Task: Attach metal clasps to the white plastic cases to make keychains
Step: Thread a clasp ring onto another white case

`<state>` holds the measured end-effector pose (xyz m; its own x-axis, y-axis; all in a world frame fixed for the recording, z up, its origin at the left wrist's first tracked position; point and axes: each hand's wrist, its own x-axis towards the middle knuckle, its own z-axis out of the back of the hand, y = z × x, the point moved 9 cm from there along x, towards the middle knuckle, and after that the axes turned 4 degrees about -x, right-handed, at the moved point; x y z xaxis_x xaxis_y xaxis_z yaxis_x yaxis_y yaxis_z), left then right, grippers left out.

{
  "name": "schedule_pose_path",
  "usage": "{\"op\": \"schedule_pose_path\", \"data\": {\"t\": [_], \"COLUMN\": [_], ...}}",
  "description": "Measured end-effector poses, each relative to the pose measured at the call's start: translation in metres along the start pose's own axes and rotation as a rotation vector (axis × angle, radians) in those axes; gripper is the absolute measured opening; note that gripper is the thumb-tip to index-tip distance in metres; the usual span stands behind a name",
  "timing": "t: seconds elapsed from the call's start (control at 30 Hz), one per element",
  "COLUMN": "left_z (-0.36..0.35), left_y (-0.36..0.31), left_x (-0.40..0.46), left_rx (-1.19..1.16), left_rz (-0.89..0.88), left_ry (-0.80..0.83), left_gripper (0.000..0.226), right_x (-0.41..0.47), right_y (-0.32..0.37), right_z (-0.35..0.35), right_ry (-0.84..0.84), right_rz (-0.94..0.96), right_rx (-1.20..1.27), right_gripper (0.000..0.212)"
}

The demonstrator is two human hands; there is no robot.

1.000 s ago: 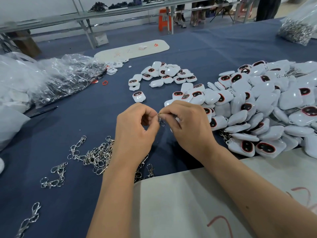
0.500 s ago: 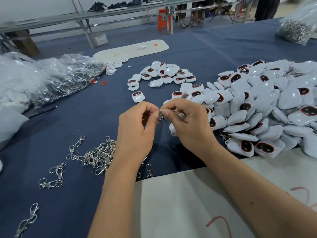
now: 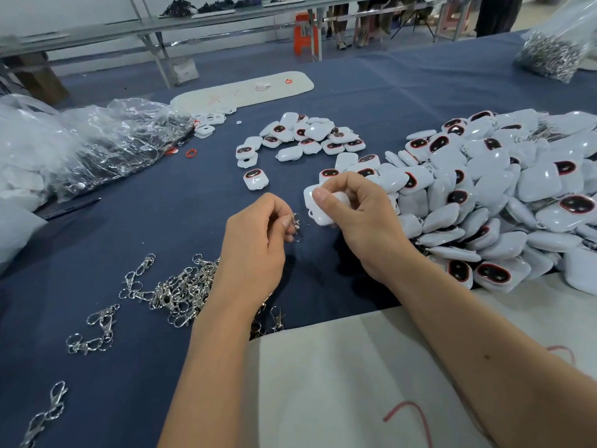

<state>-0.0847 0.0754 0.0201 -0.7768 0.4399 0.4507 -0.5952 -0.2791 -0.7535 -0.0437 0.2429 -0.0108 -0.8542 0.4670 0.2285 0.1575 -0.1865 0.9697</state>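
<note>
Upper left: clear bags [image 3: 97, 147] on the blue surface [image 3: 161, 221]. Lower left: loose clasps [image 3: 174, 292], unattached, many left. Centre: left hand [image 3: 255, 250], grip pinching one clasp [image 3: 295, 223], silver, small, its ring hanging. Just right: right hand [image 3: 358, 218], grip curled round one case [image 3: 319, 208], white, glossy, rounded, loop tab at its lower edge; clasp and case near but apart, not yet joined. Above centre: small group of cases [image 3: 310, 137]. Right: large heap [image 3: 500, 195], white with dark red-rimmed windows; which carry clasps, cannot tell.
</note>
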Motion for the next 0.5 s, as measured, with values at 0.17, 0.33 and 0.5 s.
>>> {"op": "schedule_pose_path", "data": {"t": [0.17,0.33,0.5], "left_z": [-0.007,-0.012,-0.018], "left_y": [-0.005,-0.007,-0.013], "left_x": [-0.001,0.000,0.000], "left_rx": [0.004,0.044,0.065], "left_rz": [-0.028,-0.039,-0.051], "left_ry": [0.052,0.101,0.124], "left_gripper": [0.025,0.024,0.022], "right_x": [-0.001,-0.001,-0.001], "right_y": [-0.003,-0.004,-0.006], "right_z": [-0.001,0.003,0.004], "right_ry": [0.016,-0.072,-0.087], "right_rz": [-0.017,-0.030,-0.054], "right_rx": [0.137,0.078,0.072], "right_gripper": [0.017,0.012,0.011]}}
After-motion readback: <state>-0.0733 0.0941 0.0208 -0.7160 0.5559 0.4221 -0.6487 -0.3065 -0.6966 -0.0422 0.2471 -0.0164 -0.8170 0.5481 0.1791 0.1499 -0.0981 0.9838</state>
